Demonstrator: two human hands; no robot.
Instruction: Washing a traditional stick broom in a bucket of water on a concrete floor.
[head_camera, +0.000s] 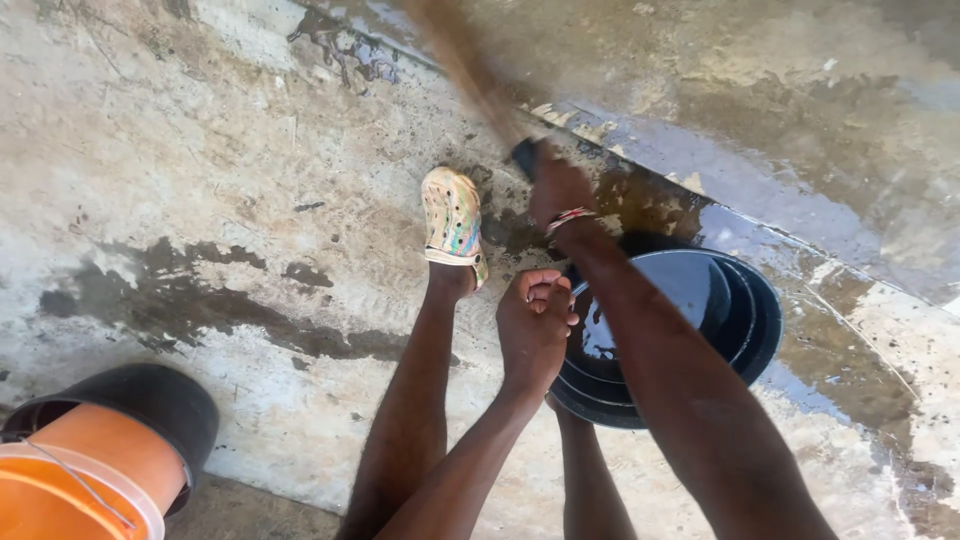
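My right hand (556, 188), with a beaded band on the wrist, is closed around the dark end of a brown broom (462, 62). The broom is blurred by motion and stretches up and left over the wet concrete. My left hand (535, 322) hangs with its fingers curled in, just beside the near rim of a black basin (742, 322); I see nothing in it. The basin holds a little water and seems to be stacked inside another. My foot in a pale patterned clog (452, 218) stands left of the hands.
An orange bucket (70, 478) with a wire handle sits at the bottom left, against a black tub (165, 398). The concrete floor (200, 150) is stained and wet, with puddles along a seam running from the top middle to the right.
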